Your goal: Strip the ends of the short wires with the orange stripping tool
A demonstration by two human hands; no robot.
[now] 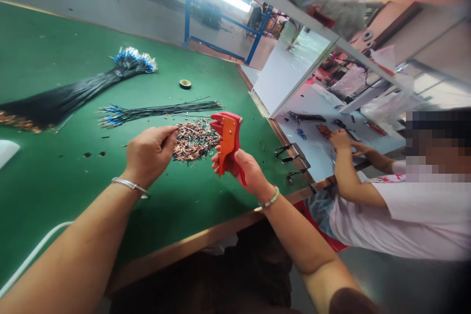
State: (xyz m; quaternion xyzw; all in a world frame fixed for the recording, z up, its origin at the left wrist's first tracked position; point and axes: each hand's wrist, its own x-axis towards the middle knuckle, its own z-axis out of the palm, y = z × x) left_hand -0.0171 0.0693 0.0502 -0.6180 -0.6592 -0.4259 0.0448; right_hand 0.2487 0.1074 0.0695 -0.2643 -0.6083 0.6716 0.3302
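Holding wire stripper (230, 138), right grip (250, 172); neighbour's shirt print (390, 178) illegible

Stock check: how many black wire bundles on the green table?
2: large bundle at the left, its end reaching the picture's edge; small bundle between the tape and the clippings. Others may be hidden or out of frame.

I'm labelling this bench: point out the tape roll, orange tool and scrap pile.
Tape roll (185, 87), head view: near outer side.
Orange tool (230, 134), head view: body.
Scrap pile (195, 141), head view: its middle.
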